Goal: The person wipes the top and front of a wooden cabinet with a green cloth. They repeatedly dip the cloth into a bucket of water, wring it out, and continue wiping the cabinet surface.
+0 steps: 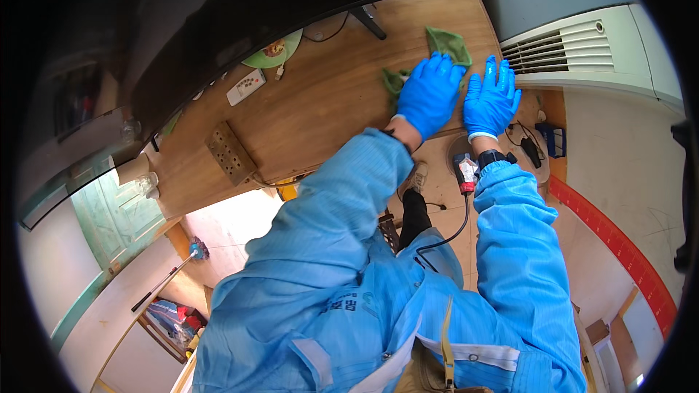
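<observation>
My left hand, in a blue glove, presses down on a green cloth on the wooden table. The cloth shows beyond the fingertips and to the left of the hand; the rest of it lies hidden underneath. At the table's right edge, my right hand wears a matching glove. Its fingers are stretched out and it holds nothing. A dark watch sits on the right wrist.
A large black screen on a stand overhangs the table's far side. Leftward lie a white remote control, a green plate and a brown power strip. A white vented unit borders the table's right end.
</observation>
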Motion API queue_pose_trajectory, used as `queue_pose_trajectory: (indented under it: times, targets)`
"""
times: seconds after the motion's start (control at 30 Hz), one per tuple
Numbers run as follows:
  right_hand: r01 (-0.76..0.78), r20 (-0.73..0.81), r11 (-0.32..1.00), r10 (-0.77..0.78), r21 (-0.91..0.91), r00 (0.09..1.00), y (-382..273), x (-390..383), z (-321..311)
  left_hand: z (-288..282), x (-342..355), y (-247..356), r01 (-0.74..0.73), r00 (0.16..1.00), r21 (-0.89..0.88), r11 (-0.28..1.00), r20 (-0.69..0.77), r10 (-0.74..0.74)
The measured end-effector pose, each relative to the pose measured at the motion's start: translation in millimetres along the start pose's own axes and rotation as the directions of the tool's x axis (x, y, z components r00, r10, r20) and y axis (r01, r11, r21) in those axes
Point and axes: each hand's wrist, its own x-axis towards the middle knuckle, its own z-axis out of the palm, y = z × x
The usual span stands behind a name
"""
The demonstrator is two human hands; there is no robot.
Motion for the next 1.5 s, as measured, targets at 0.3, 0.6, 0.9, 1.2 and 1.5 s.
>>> queue_pose_trajectory:
  times: [0.3,0.6,0.9,1.2,1.5]
  targets:
    - [0.022,-0.025,1.000,-0.022,-0.010,0.999,-2.1,-1.7,3.9,-62.2,-52.9,-70.5,0.179,0.983,-0.030,0.983,0.053,-0.177]
    - [0.011,-0.023,0.999,-0.011,-0.037,1.000,-0.4,-1.4,2.8,-115.2,-148.2,-106.1,0.289,0.956,0.098,0.952,0.025,-0.292]
    - [-0.057,0.012,0.998,0.057,0.039,0.998,-6.1,-0.1,-10.4,-106.6,-143.7,-65.3,0.053,0.968,0.032,0.998,0.244,-0.059]
    - [-0.063,0.050,0.997,0.061,0.044,0.997,-5.1,0.9,-14.8,-61.3,-42.9,-37.9,0.111,0.983,0.007,0.994,0.146,-0.111]
    - [-0.072,0.073,0.996,0.068,0.054,0.995,-4.8,1.9,-17.5,-29.7,40.0,-33.6,0.293,0.925,0.428,0.855,0.099,-0.367]
